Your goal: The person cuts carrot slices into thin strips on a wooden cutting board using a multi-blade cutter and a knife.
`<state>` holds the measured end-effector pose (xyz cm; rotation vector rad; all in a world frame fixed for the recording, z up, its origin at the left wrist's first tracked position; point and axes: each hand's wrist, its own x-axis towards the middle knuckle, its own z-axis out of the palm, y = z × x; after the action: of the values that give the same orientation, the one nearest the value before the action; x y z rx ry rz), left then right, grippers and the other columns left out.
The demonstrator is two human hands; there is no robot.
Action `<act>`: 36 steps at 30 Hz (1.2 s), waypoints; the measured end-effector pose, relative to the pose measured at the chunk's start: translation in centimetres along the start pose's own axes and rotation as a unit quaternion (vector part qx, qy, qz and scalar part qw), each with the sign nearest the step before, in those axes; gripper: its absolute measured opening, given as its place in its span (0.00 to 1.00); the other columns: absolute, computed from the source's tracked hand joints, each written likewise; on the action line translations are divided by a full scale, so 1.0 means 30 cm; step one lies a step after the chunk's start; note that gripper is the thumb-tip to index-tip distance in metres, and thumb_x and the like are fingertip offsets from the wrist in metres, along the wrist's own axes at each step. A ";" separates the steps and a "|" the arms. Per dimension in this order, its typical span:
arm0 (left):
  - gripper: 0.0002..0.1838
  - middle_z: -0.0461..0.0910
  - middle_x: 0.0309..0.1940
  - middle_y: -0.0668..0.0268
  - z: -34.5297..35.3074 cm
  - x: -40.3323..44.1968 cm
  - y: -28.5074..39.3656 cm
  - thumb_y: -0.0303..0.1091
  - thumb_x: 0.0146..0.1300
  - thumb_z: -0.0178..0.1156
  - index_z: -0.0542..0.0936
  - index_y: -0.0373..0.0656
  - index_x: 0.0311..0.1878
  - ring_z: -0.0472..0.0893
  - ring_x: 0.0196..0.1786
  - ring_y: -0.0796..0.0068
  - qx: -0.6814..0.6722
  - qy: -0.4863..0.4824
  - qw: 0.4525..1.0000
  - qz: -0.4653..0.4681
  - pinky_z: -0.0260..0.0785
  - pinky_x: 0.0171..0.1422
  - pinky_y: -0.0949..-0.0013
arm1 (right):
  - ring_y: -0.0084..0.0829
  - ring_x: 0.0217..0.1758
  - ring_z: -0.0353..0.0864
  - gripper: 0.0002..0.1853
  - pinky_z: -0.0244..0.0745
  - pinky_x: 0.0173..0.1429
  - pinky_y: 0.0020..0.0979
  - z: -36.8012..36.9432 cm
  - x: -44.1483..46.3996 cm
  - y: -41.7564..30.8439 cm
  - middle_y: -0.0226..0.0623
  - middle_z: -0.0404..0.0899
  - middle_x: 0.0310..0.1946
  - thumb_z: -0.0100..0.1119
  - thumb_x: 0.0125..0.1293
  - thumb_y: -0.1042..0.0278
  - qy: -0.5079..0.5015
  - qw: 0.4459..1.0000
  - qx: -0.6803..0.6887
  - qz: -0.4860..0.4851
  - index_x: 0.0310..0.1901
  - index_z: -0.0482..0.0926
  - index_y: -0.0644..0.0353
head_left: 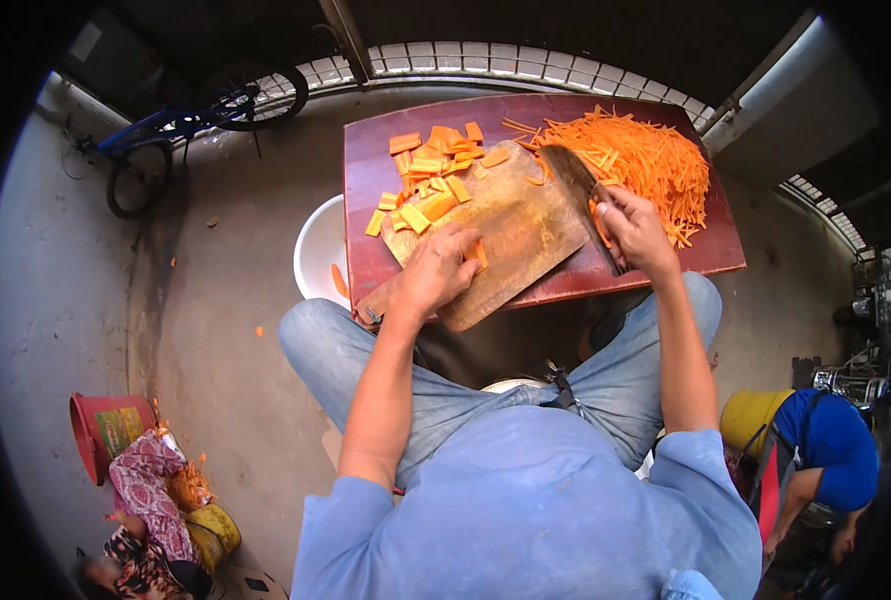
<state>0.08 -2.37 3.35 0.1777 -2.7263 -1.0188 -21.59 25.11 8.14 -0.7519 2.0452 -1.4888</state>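
Observation:
My right hand (pixel 637 230) is wrapped round the handle of a dark-bladed cleaver (pixel 569 178). The blade points up and left over the right edge of the wooden cutting board (pixel 530 225), beside a large heap of shredded carrot (pixel 630 150). Some orange carrot shows by the fingers of this hand. On the lower left of the board, my left hand (pixel 437 268) has its fingers curled and pressed on a carrot piece (pixel 478 254), partly hidden by them. Cut carrot chunks (pixel 430 175) lie along the board's upper left edge and on the red table (pixel 370 160).
A white basin (pixel 310 250) with a carrot piece stands left of the table. At lower left a seated person (pixel 150 490) is near a red bucket (pixel 90 440). Another person in blue (pixel 830 450) bends at lower right by a yellow bucket (pixel 745 420). A bicycle (pixel 175 125) leans at upper left.

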 end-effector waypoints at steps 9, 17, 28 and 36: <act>0.21 0.83 0.51 0.50 0.006 0.001 0.016 0.30 0.64 0.73 0.87 0.37 0.60 0.85 0.58 0.44 0.006 -0.007 1.000 0.001 0.80 0.65 0.49 | 0.14 0.17 0.73 0.11 0.67 0.19 0.24 0.009 0.081 0.064 0.24 0.77 0.26 0.56 0.87 0.66 0.006 1.000 -0.013 0.004 0.52 0.85 0.63; 0.20 0.84 0.54 0.52 0.058 0.015 0.020 0.32 0.63 0.77 0.89 0.39 0.57 0.83 0.61 0.47 0.051 0.081 0.993 0.065 0.77 0.67 0.49 | 0.14 0.20 0.78 0.17 0.68 0.21 0.20 -0.001 -0.005 0.059 0.25 0.82 0.33 0.58 0.89 0.59 0.009 0.987 0.158 0.018 0.67 0.82 0.60; 0.35 0.76 0.71 0.50 0.285 0.292 0.153 0.36 0.66 0.74 0.79 0.45 0.76 0.73 0.75 0.46 0.118 0.064 0.984 0.116 0.63 0.78 0.44 | 0.11 0.21 0.74 0.15 0.67 0.23 0.18 0.002 -0.033 0.137 0.21 0.80 0.32 0.58 0.89 0.59 0.004 0.979 0.199 -0.050 0.62 0.84 0.62; 0.36 0.79 0.73 0.51 0.359 0.365 0.151 0.44 0.69 0.75 0.80 0.45 0.78 0.73 0.78 0.47 0.072 0.074 0.991 0.089 0.59 0.80 0.43 | 0.11 0.22 0.74 0.18 0.69 0.25 0.18 -0.062 -0.061 0.103 0.22 0.81 0.31 0.59 0.88 0.64 0.031 0.973 0.222 -0.045 0.69 0.82 0.65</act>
<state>-13.37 5.75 0.29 0.0318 -2.6260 -0.7313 -21.97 28.41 5.82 -0.6240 1.6413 -1.9509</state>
